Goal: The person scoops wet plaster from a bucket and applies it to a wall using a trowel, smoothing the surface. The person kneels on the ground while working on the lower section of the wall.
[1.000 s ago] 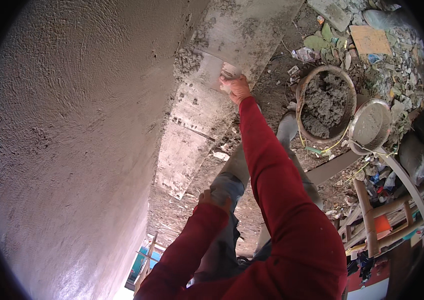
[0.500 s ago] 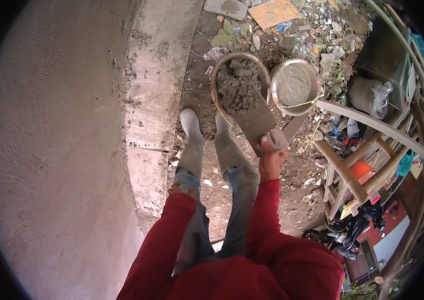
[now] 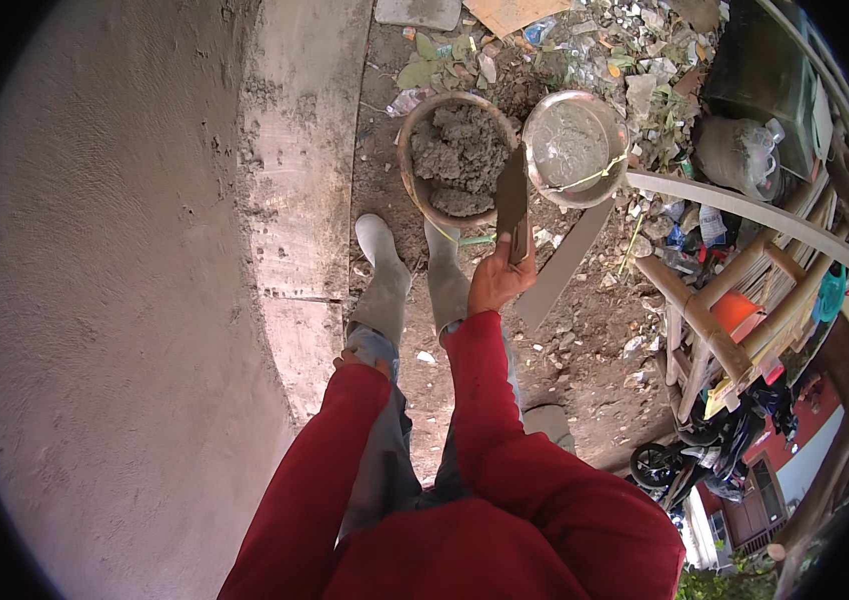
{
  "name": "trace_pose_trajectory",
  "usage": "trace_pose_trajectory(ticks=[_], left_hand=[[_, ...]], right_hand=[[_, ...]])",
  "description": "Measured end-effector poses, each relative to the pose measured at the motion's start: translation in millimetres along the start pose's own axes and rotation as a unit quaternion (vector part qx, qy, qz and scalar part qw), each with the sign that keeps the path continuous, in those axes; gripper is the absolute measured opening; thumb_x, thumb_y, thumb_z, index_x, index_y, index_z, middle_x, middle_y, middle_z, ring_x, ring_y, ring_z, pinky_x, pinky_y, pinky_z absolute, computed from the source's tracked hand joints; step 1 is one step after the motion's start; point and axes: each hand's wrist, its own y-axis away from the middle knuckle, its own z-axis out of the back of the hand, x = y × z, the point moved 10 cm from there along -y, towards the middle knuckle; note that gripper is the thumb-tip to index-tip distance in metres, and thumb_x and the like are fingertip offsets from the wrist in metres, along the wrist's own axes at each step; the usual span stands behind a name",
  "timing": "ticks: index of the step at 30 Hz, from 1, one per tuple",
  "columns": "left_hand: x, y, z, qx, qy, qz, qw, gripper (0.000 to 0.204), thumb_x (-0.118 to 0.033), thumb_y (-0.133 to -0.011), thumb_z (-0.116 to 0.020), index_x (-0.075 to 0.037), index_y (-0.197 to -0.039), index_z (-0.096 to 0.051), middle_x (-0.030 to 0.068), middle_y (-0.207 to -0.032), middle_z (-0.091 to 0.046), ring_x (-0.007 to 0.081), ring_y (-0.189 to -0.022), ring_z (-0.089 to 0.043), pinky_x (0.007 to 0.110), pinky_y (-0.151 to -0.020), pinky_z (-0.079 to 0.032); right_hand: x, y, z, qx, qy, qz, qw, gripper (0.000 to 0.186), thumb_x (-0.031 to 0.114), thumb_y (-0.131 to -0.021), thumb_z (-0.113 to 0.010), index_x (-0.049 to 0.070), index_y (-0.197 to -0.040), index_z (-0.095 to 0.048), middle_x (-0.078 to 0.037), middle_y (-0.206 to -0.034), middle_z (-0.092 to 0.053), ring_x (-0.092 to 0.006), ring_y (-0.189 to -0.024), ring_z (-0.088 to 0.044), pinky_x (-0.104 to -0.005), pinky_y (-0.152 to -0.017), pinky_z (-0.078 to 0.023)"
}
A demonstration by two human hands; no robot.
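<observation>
My right hand point(image 3: 501, 277) grips a flat plastering board point(image 3: 512, 195), its face turned nearly edge-on. The board stands upright in the picture beside the right rim of a bucket point(image 3: 407, 163) that holds lumpy grey wet mortar point(image 3: 460, 150). Just right of that bucket is a second bucket point(image 3: 533, 160) with cloudy grey water point(image 3: 573, 143) inside and a yellow-green cord across its rim. My left hand point(image 3: 357, 361) is at my left knee, mostly covered by the red sleeve; its fingers cannot be made out.
A rough plastered wall point(image 3: 115, 300) fills the left, with a mortar-stained plank point(image 3: 305, 180) along its foot. A long narrow board point(image 3: 565, 265) lies right of my hand. Farther right are a bamboo frame point(image 3: 700, 315), a clear plastic jug point(image 3: 740, 155) and rubble point(image 3: 655, 70).
My right hand has moved left and turned the board from lying over the mortar bucket to nearly edge-on. The mortar in the bucket now shows more fully. My left hand stays at the knee.
</observation>
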Motion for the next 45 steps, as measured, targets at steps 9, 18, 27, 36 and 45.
trace_pose_trajectory(ticks=[9, 18, 27, 36, 45], left_hand=[[-7.0, 1.7, 10.1, -0.018, -0.045, -0.024, 0.999, 0.071, -0.044, -0.076, -0.064, -0.005, -0.129, -0.039, 0.0176, -0.128, -0.045, 0.0348, -0.119, -0.047, 0.047, -0.096, -0.042], [-12.7, -16.0, -1.0, -0.068, -0.164, -0.069, 0.982, 0.071, -0.042, -0.074, -0.065, -0.005, -0.129, -0.039, 0.0157, -0.128, -0.045, 0.0336, -0.122, -0.045, 0.048, -0.096, -0.042], [-97.9, -17.8, -39.7, -0.101, -0.486, -0.406, 0.767, 0.056, -0.029, -0.076, -0.065, -0.006, -0.123, -0.044, 0.0154, -0.124, -0.053, 0.0309, -0.119, -0.048, 0.047, -0.093, -0.042], [-339.8, -20.7, -113.7, -0.214, -0.357, -0.618, 0.667, 0.09, -0.031, -0.069, -0.075, -0.001, -0.139, -0.027, 0.0234, -0.139, -0.035, 0.0366, -0.125, -0.043, 0.039, -0.104, -0.037], [-361.9, 10.5, -148.7, -0.434, -0.328, -0.527, 0.653, 0.086, -0.045, -0.06, -0.082, 0.0, -0.126, -0.049, 0.021, -0.123, -0.052, 0.0377, -0.121, -0.044, 0.047, -0.098, -0.04]], right_hand=[[-62.8, 72.8, -9.2, 0.06, -0.143, -0.357, 0.921, 0.017, 0.008, -0.084, -0.066, 0.001, -0.098, -0.059, -0.003, -0.08, -0.063, -0.0103, -0.062, -0.057, -0.0252, -0.051, -0.046], [-110.0, 78.0, 202.8, -0.14, -0.153, -0.37, 0.906, 0.019, 0.005, -0.084, -0.064, 0.002, -0.103, -0.061, -0.004, -0.089, -0.064, -0.0159, -0.073, -0.061, -0.0301, -0.059, -0.051], [-97.0, 308.6, 440.1, -0.128, 0.163, -0.447, 0.87, 0.023, 0.012, -0.076, -0.066, 0.0, -0.093, -0.058, -0.007, -0.084, -0.06, -0.0122, -0.069, -0.055, -0.0285, -0.054, -0.046], [-132.5, 756.1, 427.1, 0.199, 0.297, -0.726, 0.588, 0.022, 0.014, -0.071, -0.061, -0.001, -0.086, -0.066, -0.021, -0.082, -0.065, -0.0342, -0.081, -0.065, -0.0436, -0.073, -0.051], [-127.8, 826.2, 388.0, 0.142, 0.132, -0.809, 0.555, 0.026, 0.021, -0.074, -0.062, 0.004, -0.091, -0.07, -0.022, -0.1, -0.065, -0.0336, -0.097, -0.064, -0.0411, -0.082, -0.052]])
